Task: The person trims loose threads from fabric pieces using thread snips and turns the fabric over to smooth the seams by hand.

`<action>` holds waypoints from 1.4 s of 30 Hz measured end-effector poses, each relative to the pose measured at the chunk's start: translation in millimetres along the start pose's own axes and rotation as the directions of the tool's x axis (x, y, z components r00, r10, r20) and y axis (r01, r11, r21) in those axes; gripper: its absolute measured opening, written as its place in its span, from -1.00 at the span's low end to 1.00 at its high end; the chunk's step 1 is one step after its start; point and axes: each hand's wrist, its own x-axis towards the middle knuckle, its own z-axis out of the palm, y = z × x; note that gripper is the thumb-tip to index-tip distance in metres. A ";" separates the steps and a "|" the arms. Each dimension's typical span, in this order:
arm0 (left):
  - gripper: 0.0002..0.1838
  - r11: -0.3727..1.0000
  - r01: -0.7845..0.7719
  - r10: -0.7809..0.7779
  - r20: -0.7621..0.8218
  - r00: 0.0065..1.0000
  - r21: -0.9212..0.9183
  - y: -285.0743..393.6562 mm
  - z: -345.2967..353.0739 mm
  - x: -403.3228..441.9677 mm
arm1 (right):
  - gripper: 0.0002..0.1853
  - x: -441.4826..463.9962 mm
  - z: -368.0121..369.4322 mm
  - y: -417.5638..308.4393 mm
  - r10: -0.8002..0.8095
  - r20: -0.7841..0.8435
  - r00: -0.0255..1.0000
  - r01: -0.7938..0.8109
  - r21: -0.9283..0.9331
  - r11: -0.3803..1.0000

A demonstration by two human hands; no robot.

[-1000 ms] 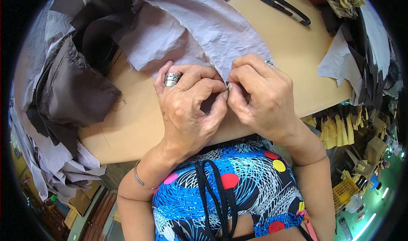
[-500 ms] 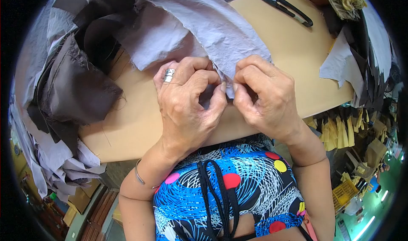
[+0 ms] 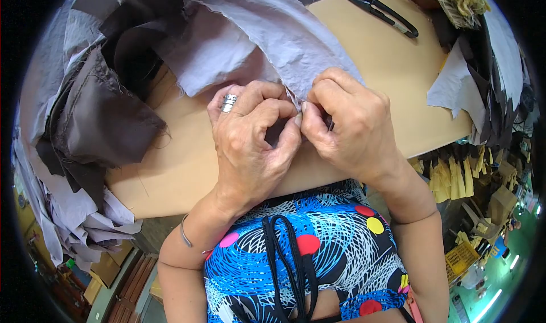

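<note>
A pale lilac fabric piece (image 3: 284, 33) with a frayed edge stretches from the upper middle down to my fingers. My left hand (image 3: 253, 132), a silver ring on one finger, pinches its lower corner between thumb and fingertips. Right beside it, my right hand (image 3: 350, 121) also pinches the fabric, thumb against forefinger, the fingertips of both hands almost touching. The exact bit of cloth between the fingertips is mostly hidden. Dark brown fabric (image 3: 108, 118) lies heaped to the left, with loose threads along its seams.
Black-handled thread snips (image 3: 387, 13) lie on the tan tabletop (image 3: 415, 89) at the upper right. More grey and dark cloth (image 3: 460, 84) hangs over the right edge. Yellow strips (image 3: 452, 178) and a yellow basket (image 3: 462, 260) are below at the right.
My right hand has shifted slightly left, closer to my left fingertips, and its fingers have closed more tightly on the fabric's corner. The left hand has barely moved.
</note>
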 end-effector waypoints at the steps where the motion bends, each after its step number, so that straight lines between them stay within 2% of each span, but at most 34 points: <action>1: -0.91 1.000 -0.005 0.005 -0.004 1.000 0.000 -0.2 0.1 0.2 | -0.85 0.8 -1.1 0.1 0.013 0.015 1.000 -0.013 0.005 1.000; 4: -0.91 1.000 -0.011 0.011 -0.006 1.000 -0.001 -1.3 0.8 -0.1 | -0.82 5.5 -3.8 -1.1 0.004 0.069 0.998 0.002 -0.089 0.996; 10: -0.90 1.000 0.009 -0.009 0.009 1.000 -0.008 -2.6 -0.4 -0.6 | -0.74 7.7 11.3 -3.0 -0.011 -0.054 0.999 0.000 -0.194 0.981; 13: -0.90 1.000 0.009 -0.009 0.006 1.000 -0.026 -3.5 -0.9 -0.9 | -0.74 10.2 10.2 -4.2 -0.020 -0.006 1.000 0.017 -0.254 0.967; 19: -0.92 1.000 -0.013 0.013 0.019 1.000 -0.020 -1.7 -1.8 -3.0 | -0.71 15.5 9.9 3.9 -0.021 -0.093 0.995 0.008 -0.144 0.990; 22: -0.92 1.000 -0.002 0.003 0.012 1.000 -0.026 -0.6 -2.3 -3.6 | -0.73 19.9 -9.7 9.7 0.078 -0.088 0.993 -0.087 -0.111 0.990; 25: -0.93 1.000 -0.005 0.005 -0.004 1.000 -0.014 -1.2 -1.0 -4.4 | -0.79 24.6 -31.8 25.1 0.011 -0.191 0.981 -0.077 -0.339 0.937; 28: -0.93 1.000 -0.017 0.017 -0.015 1.000 0.000 -0.4 -0.5 -3.9 | -0.83 21.6 -47.7 45.4 -0.075 -0.159 0.984 -0.007 -0.460 0.888; 29: -0.93 1.000 -0.016 0.015 -0.010 1.000 -0.003 0.0 -0.9 -3.8 | -0.78 16.6 -51.2 44.5 0.043 -0.069 0.997 -0.063 -0.319 0.946; 30: -0.93 1.000 -0.014 0.014 -0.002 1.000 -0.006 -0.2 -1.2 -4.1 | -0.74 12.4 -47.5 40.9 0.014 -0.069 0.998 -0.037 -0.336 0.941; 32: -0.91 0.995 -0.091 0.091 0.003 0.996 0.029 -3.0 -2.7 -5.8 | -0.65 5.2 -33.1 30.2 -0.041 -0.072 0.997 0.012 -0.366 0.931; 33: -0.90 0.991 -0.129 0.128 0.008 0.992 0.047 -4.8 -4.0 -7.2 | -0.53 2.7 -28.5 22.9 -0.016 -0.054 0.998 -0.010 -0.450 0.893; 36: -0.82 0.975 -0.197 0.190 0.077 0.979 0.102 -4.4 -10.8 -11.8 | -0.48 0.7 -22.4 15.5 0.186 0.015 0.982 -0.176 -0.260 0.950; 39: -0.73 0.931 -0.332 0.312 0.143 0.939 0.150 -11.6 -15.0 -15.5 | -0.45 3.8 -21.2 19.4 0.086 0.015 0.996 -0.083 -0.136 0.987; 42: -0.64 0.865 -0.487 0.468 0.157 0.870 0.122 -18.1 -13.3 -14.0 | -0.43 2.7 -19.2 24.0 0.006 -0.002 1.000 -0.006 -0.168 0.986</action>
